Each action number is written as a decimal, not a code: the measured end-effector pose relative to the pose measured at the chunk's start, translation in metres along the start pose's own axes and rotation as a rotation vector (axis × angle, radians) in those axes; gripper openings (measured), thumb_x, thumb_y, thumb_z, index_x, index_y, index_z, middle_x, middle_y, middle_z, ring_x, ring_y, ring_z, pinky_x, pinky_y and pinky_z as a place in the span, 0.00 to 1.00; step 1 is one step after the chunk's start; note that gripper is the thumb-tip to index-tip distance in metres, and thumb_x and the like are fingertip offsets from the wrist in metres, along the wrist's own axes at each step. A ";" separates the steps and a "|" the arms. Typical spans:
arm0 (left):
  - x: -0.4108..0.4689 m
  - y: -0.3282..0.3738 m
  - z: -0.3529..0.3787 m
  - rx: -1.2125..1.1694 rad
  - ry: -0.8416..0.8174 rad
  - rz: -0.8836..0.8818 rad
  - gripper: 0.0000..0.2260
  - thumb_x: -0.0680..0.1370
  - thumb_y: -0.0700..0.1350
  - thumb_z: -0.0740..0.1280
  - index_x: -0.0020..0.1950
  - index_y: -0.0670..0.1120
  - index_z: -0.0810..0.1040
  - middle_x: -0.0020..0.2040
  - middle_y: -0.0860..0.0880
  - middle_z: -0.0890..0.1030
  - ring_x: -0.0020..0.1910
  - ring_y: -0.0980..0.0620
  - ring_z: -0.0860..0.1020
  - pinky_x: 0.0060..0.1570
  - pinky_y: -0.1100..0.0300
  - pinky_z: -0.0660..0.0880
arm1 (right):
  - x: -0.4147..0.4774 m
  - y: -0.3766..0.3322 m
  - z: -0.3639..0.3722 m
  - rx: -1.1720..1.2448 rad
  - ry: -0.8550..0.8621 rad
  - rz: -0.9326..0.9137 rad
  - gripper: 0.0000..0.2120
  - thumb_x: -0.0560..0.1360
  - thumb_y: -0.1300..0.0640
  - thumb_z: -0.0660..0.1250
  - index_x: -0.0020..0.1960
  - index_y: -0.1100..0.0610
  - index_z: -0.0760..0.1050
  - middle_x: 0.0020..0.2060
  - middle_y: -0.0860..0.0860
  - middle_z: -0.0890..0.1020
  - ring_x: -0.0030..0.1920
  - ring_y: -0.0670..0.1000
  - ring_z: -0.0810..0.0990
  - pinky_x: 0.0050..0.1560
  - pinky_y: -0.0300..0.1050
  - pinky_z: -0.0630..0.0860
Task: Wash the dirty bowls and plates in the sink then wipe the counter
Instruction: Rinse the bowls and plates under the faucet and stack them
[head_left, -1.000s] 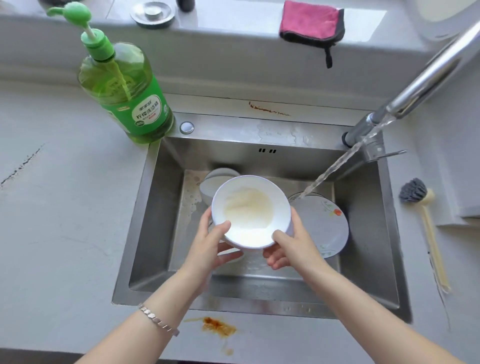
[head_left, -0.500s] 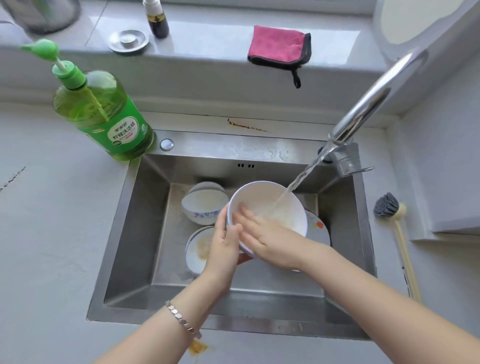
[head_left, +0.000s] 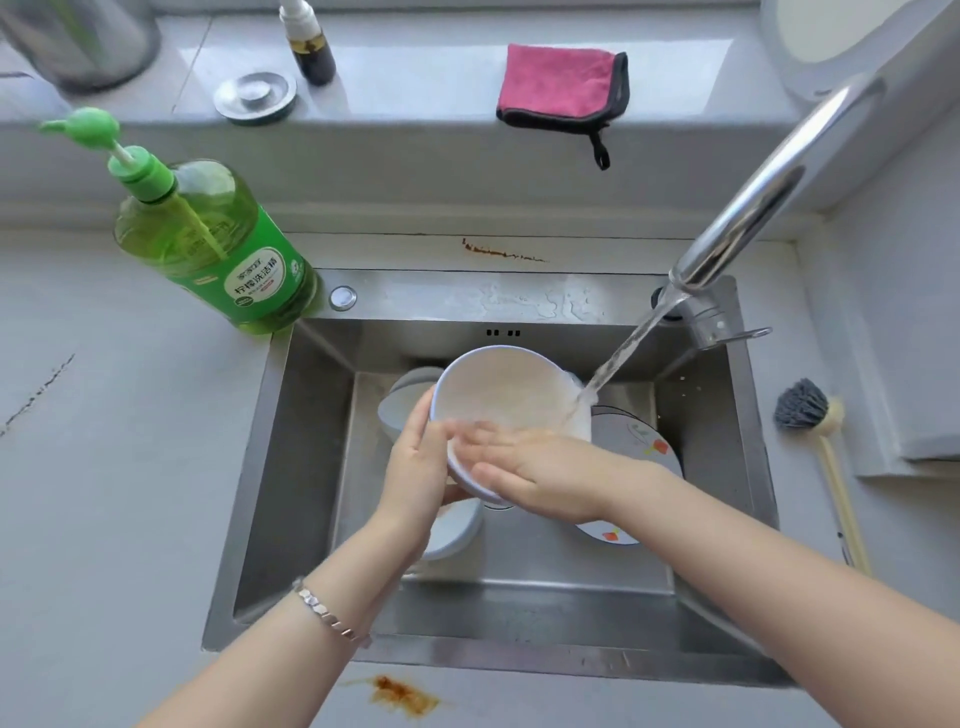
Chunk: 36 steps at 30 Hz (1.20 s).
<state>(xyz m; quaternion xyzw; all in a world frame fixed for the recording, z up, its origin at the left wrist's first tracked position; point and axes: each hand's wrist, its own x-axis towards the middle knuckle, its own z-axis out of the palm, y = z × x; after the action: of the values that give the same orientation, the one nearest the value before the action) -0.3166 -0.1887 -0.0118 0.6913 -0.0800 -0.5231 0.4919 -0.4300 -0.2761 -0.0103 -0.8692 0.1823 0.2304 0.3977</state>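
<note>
Desk (head_left: 130, 467): not wiped. There is an orange-brown stain (head_left: 400, 693) at the near sink edge and a rusty streak (head_left: 498, 252) behind the sink.

Sink (head_left: 311, 467): the tap (head_left: 753, 208) is running, and its stream hits the far-right rim of the white bowl (head_left: 509, 384), which is held tilted above the basin. The bowl's inside looks cloudy, so I judge it mid-rinse, not clean.

The left hand (head_left: 415, 462) grips the bowl's left rim, fingers underneath. The right hand (head_left: 545, 467) is flat and open, fingers laid on the near inside wall, likely rubbing it; the fingertips are blurred.

The floral plate (head_left: 639, 441) lies on the sink floor under the right wrist. The back bowl (head_left: 405, 395) and near bowl (head_left: 452, 530) sit below the left hand. All three probably need washing.

The pink cloth (head_left: 556, 83) lies folded on the back ledge, unused.

Early stage: one dish is in hand, with three more and the wipe left.
</note>
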 end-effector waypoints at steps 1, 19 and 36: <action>0.001 0.003 -0.004 0.035 0.021 0.020 0.19 0.79 0.40 0.55 0.67 0.54 0.70 0.52 0.47 0.81 0.40 0.53 0.82 0.30 0.59 0.77 | -0.003 -0.001 0.002 0.052 0.023 -0.021 0.21 0.82 0.51 0.47 0.75 0.52 0.57 0.76 0.47 0.55 0.75 0.43 0.49 0.73 0.39 0.47; -0.005 0.023 -0.070 1.465 0.378 0.853 0.27 0.66 0.58 0.59 0.66 0.58 0.67 0.42 0.41 0.68 0.38 0.41 0.72 0.28 0.57 0.68 | -0.047 0.018 0.036 -0.015 0.299 0.182 0.19 0.81 0.55 0.54 0.72 0.53 0.64 0.72 0.47 0.66 0.73 0.44 0.59 0.70 0.39 0.57; -0.001 0.028 -0.003 0.450 -0.153 0.192 0.27 0.65 0.47 0.61 0.64 0.60 0.73 0.33 0.48 0.72 0.31 0.55 0.73 0.31 0.56 0.77 | -0.032 0.080 0.019 -0.635 0.353 -0.351 0.24 0.70 0.63 0.54 0.64 0.55 0.75 0.63 0.50 0.77 0.62 0.49 0.77 0.63 0.47 0.72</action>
<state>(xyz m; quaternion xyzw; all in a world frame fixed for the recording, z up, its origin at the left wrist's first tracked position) -0.3031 -0.2001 0.0098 0.7312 -0.2966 -0.4937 0.3656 -0.5010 -0.3066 -0.0520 -0.9930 0.0160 0.0511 0.1054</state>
